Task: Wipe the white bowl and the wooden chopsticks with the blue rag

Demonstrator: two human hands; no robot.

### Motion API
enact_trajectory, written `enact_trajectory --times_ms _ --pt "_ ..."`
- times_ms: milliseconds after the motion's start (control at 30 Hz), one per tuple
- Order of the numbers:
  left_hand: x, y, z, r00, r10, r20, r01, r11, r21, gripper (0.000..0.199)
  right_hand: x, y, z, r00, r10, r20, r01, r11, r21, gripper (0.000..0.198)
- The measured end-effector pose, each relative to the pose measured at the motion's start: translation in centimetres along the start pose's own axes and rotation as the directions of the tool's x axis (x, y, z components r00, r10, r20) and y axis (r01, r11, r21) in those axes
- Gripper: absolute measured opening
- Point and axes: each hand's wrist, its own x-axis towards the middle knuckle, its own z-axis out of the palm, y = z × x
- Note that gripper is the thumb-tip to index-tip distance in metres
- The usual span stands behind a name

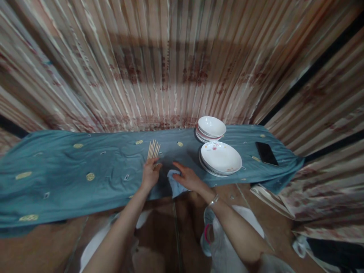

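Observation:
My left hand (150, 175) is closed around a fanned bundle of chopsticks (154, 149). Their light wooden ends point away from me over the blue-green tablecloth. Close by on the right, my right hand (187, 177) has its index finger and thumb apart. A light blue cloth (174, 185) sits under that hand and hangs toward the table's near edge, seemingly held by the other fingers, which are hidden. To the right of this hand is a stack of white plates (222, 157) with a small floral print.
Behind the plates stands a stack of white bowls (212, 127). A black phone (266, 153) lies near the right end of the narrow table covered by the tablecloth (68, 163). Pleated curtains (182, 76) hang behind, and dark poles (301, 79) cross the right side.

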Motion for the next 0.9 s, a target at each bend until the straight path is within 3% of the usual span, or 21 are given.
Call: enact_trajectory --times_ms 133,233,400,633,767,900 --pt "-0.7 -1.1 -2.8 0.997 -0.015 0.073 0.0 0.982 0.191 0.025 1.4 0.2 0.5 0.997 0.04 0.061 -0.036 0.997 -0.065 0.058" --pt "-0.9 -1.4 -4.5 0.993 -0.001 0.122 -0.033 0.959 0.28 0.024 2.0 0.5 0.3 0.989 0.126 0.075 -0.105 0.965 -0.241 0.048" --pt "-1.1 -1.3 -5.0 0.986 0.024 0.168 -0.083 0.93 0.358 0.017 2.4 1.1 0.3 0.992 0.126 0.024 -0.106 0.907 -0.408 0.038" --pt "-0.8 -1.6 -4.2 0.961 0.11 0.252 -0.221 0.854 0.472 0.006 3.9 0.7 1.0 0.993 0.096 -0.067 -0.111 0.951 -0.287 0.033" --pt "-0.7 -1.5 -4.4 0.954 0.107 0.279 -0.241 0.828 0.507 0.007 4.9 0.0 0.6 0.974 0.119 -0.195 -0.15 0.977 -0.152 0.026" --pt "-0.7 -1.2 -4.6 0.949 0.102 0.298 -0.251 0.816 0.521 0.005 5.3 0.0 0.8 0.957 0.149 -0.247 -0.165 0.985 -0.045 0.023"
